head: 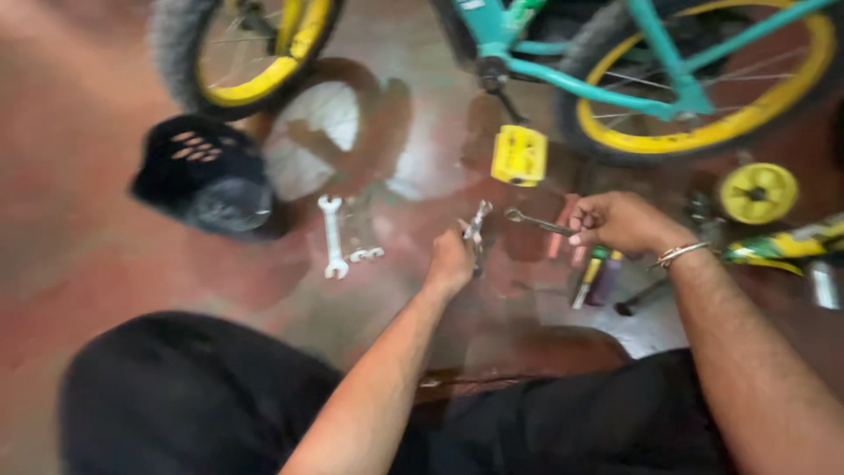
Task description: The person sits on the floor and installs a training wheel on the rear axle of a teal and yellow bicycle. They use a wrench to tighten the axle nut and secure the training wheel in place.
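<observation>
Left hand (450, 261) is closed around a small metal wrench (476, 224) poking up out of the fist, right hand (620, 222) grips a ring spanner (534, 221) by its handle, both low over the reddish floor (88, 229). Open-ended spanner (332, 236) lies just left, yellow pedal (519, 156) beyond, teal bike frame (580, 84) behind.

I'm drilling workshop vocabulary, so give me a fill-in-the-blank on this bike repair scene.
1. The right hand holds a slim metal ____.
2. The bicycle frame is ____.
3. The loose pedal on the floor is ____.
Missing words: wrench; teal; yellow.
</observation>
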